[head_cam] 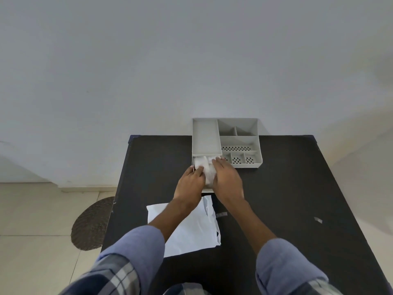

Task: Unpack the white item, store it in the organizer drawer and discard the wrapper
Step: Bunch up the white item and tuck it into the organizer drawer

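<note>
A grey organizer (205, 135) stands at the far edge of the black table (287, 199), its lower drawer (207, 190) pulled out toward me. The white item (206, 167), soft and crumpled, lies in that drawer. My left hand (190, 184) presses on its left side and my right hand (226, 179) lies over its right side, fingers reaching toward the organizer. Both hands touch the item. The white wrapper (191, 228) lies flat on the table under my left forearm, its torn edge toward the drawer.
The organizer's right half has several open compartments (240, 145), some with perforated floors. Two small scraps (221, 214) (318, 219) lie on the table. A dark round mat (93, 224) lies on the tiled floor to the left. A white wall stands behind the table.
</note>
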